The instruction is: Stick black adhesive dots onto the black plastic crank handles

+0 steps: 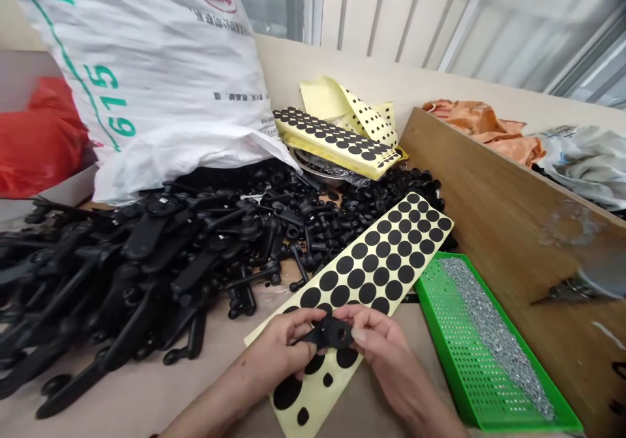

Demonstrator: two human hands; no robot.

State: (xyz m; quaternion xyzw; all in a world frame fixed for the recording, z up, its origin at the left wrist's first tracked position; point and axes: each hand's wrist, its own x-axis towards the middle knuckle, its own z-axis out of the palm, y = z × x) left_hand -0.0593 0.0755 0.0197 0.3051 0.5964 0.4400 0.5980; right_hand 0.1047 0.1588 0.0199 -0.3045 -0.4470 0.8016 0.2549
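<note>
My left hand (286, 350) pinches one side of a small black plastic part (337, 332) that has a round end with a hole. On the other side, the fingers of my right hand (379, 340) are closed on the same part near its round end. Both hands are over a pale yellow sheet (313, 418) of round black stickers (368, 292), which slants away to the upper right. Toward the sheet's near end a few black pieces lie scattered on the backing. Exactly what touches the part's underside is hidden by my fingers.
Black plastic arms (147, 236) are heaped at left, with smaller black parts (313, 223) behind. A green basket (489, 386) of small metal screws stands right, beside a wooden board (489, 210). More sticker sheets (342, 141) lie on a bowl near a white sack (180, 79).
</note>
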